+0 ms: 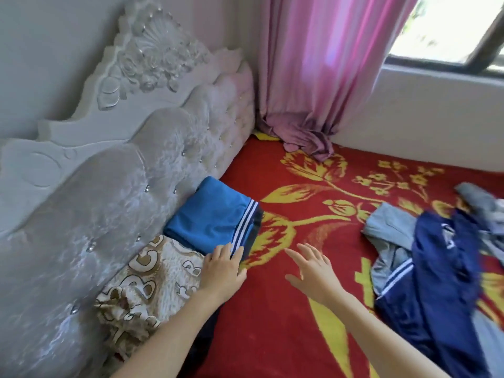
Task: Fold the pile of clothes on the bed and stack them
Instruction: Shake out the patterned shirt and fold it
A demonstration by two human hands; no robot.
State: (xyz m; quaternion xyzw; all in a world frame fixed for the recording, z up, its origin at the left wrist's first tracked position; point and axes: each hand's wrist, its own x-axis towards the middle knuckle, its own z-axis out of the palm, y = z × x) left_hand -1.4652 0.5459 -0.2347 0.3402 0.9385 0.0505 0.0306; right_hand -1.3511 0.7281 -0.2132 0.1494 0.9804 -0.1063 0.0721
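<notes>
Head view: flat left grip (222,271) touches folded blue white-striped garment (210,214); right grip (313,268) spread, empty.

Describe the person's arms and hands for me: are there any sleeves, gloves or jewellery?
Both are bare. The left hand and right hand wear no gloves, and no ring, watch or bracelet shows. The left forearm and right forearm are uncovered down to the picture's edge, with no sleeve in view.

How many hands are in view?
2. The left hand touches the folded blue garment by the headboard; the right hand hovers open above the red bedspread.
</notes>
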